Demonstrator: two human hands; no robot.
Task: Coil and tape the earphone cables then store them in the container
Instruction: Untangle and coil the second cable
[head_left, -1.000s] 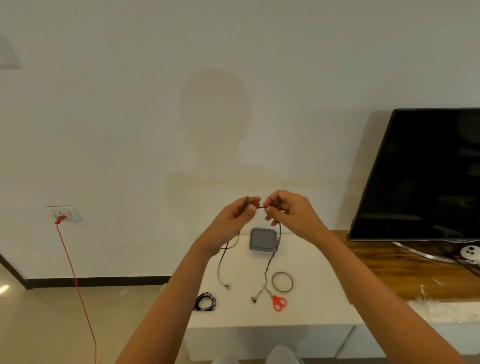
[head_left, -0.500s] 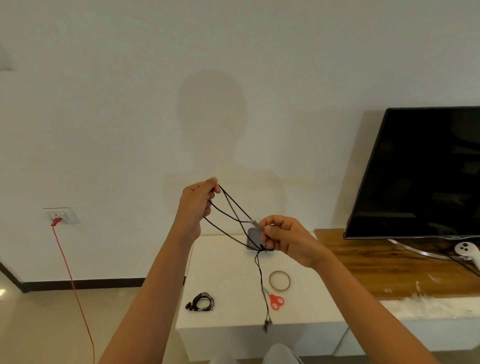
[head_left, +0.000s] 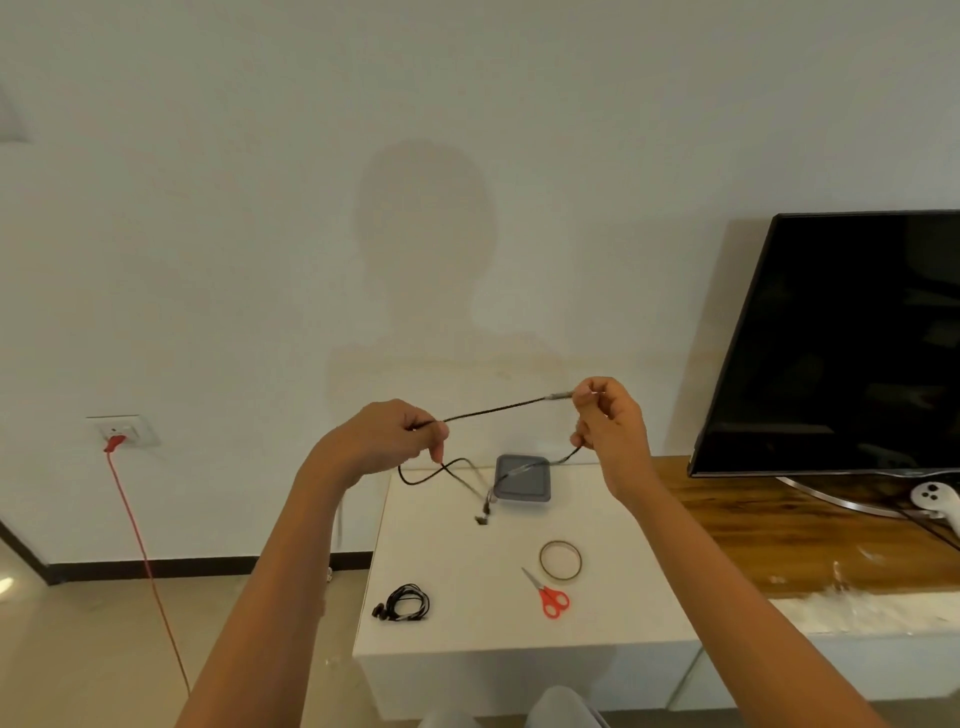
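Head view: left hand (head_left: 382, 439) and right hand (head_left: 605, 415) each pinch the earphone cable (head_left: 498, 410) with curled fingers. One span is taut between them, and slack loops hang beneath, above the white table (head_left: 441, 545) near the grey container (head_left: 522, 480). Judgement: gather even loops into the left pinch, keep tension light, and watch for the dangling ends snagging. Tape roll (head_left: 560, 559) and scissors (head_left: 550, 597) lie within reach.

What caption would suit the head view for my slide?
Left hand and right hand stretch an earphone cable above a table with grey container, tape, red scissors, coiled earphones.
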